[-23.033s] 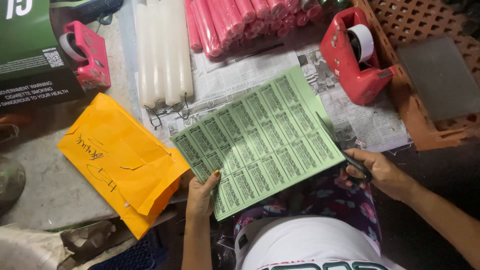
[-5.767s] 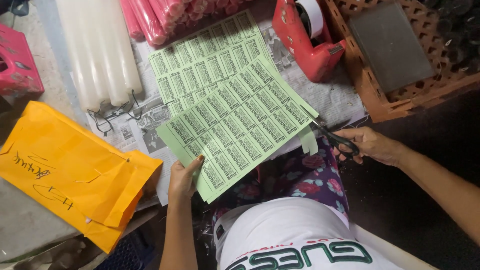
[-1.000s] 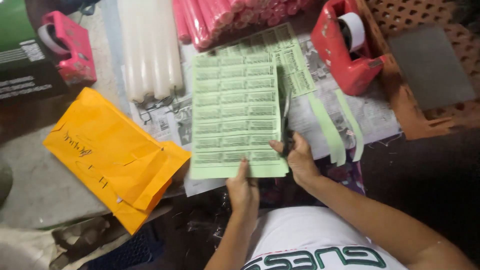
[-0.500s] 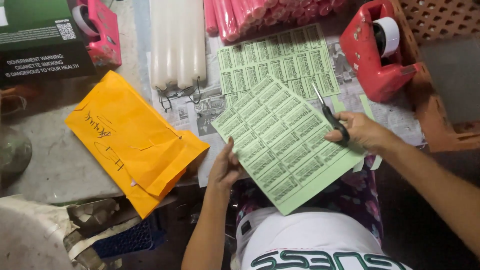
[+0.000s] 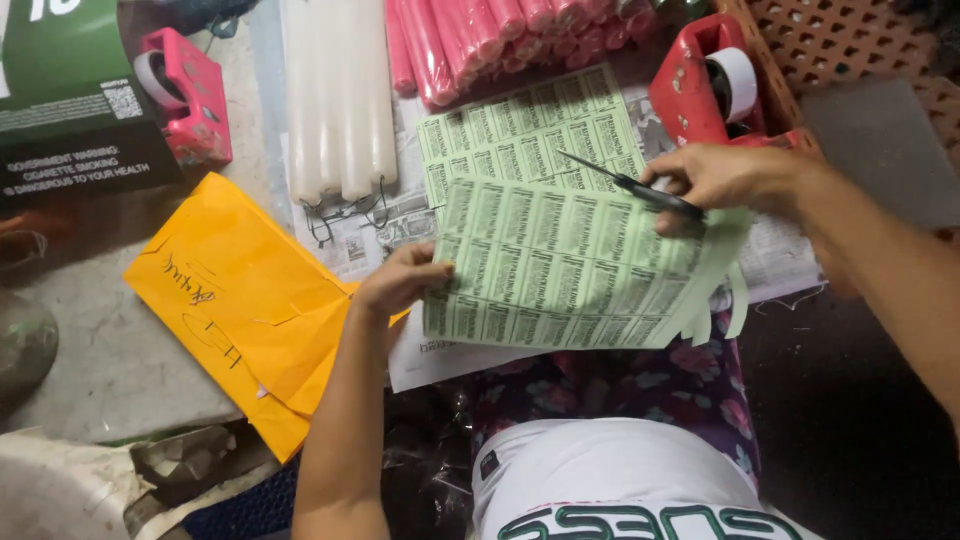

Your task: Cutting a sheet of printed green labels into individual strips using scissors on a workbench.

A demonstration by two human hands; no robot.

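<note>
The surface (image 5: 120,370) carries the biggest things at the edges: an orange envelope (image 5: 240,310) at 8 o'clock, a bundle of white candles (image 5: 340,90) at 11 o'clock, red candles (image 5: 470,40) at 12 o'clock, and a red tape dispenser (image 5: 700,85) at 1 o'clock, just beside an orange crate (image 5: 860,40). A pink tape dispenser (image 5: 185,95) sits at 10 o'clock by a green and black carton (image 5: 70,110).

At the centre, the green label sheet (image 5: 570,265) has swung round since half a second ago: then it lay slanted toward 5 o'clock, now its long edge runs level from 9 to 3 o'clock, lifted above the newspaper (image 5: 440,355). A second green sheet (image 5: 530,125) lies flat behind it at 12 o'clock, where it lay before.

The left hand (image 5: 400,280) pinches the sheet's 9 o'clock edge. The right hand (image 5: 725,175) has risen to 2 o'clock and grips the scissors (image 5: 625,185), blades nearly closed and pointing toward 10 o'clock at the sheet's top edge. Thin green strips (image 5: 725,310) hang off the sheet's 4 o'clock corner. By my reading, the turn presents a fresh edge to the blades, so another margin seems about to be trimmed.
</note>
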